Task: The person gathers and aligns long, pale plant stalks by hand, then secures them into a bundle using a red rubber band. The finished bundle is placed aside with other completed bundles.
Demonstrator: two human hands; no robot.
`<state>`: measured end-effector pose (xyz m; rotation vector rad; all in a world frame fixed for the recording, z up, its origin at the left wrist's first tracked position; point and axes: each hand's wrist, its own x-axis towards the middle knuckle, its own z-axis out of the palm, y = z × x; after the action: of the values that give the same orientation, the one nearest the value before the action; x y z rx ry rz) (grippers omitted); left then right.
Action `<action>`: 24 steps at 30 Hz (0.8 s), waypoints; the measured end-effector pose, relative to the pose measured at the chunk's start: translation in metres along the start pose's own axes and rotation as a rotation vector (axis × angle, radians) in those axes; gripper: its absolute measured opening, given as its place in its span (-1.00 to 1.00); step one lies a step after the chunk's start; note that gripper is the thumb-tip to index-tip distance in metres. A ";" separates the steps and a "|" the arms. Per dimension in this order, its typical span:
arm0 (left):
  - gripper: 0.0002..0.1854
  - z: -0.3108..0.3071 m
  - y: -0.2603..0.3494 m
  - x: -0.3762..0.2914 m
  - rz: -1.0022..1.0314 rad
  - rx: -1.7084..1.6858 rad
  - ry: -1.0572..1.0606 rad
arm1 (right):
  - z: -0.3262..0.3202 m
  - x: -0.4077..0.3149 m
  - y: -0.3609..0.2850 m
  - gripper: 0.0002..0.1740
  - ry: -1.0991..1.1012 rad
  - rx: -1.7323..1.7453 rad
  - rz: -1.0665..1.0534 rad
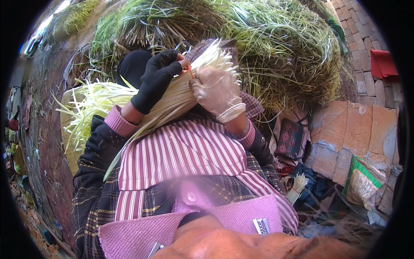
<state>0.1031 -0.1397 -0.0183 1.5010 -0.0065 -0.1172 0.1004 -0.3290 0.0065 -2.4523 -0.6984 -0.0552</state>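
Observation:
A large bundle of pale, leafy stalks (171, 100) lies across my lap, its white ends at the upper right and its yellow-green leaves at the left. My left hand (158, 77), in a black fingerless glove, pinches a thin red tie (190, 72) between bare fingertips above the bundle. My right hand (218, 90), in a thin translucent glove, is closed at the other side of the tie, against the stalks near their white ends. Whether its fingers grip the tie or the stalks is partly hidden. A striped apron (184, 152) lies below the bundle.
Big heaps of green stalks with roots (284, 48) stand just beyond my knees. At the right are a brick floor (368, 77), flattened cardboard (349, 129), a patterned bag (289, 137), a green-edged sack (362, 181) and a smaller tied bundle of pale stalks (296, 191).

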 end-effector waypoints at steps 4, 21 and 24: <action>-0.85 0.002 0.001 -0.002 0.034 0.010 -0.006 | 0.001 0.001 0.001 -0.81 0.011 -0.018 -0.033; -0.75 0.004 -0.007 -0.004 0.130 -0.102 0.002 | 0.005 0.002 0.002 -0.78 0.033 0.020 -0.020; -0.69 0.005 -0.010 -0.006 0.139 -0.088 0.023 | 0.006 0.003 0.002 -0.77 0.037 0.016 -0.007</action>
<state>0.0961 -0.1450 -0.0271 1.4091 -0.0859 0.0119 0.1027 -0.3258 0.0011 -2.4272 -0.6889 -0.0965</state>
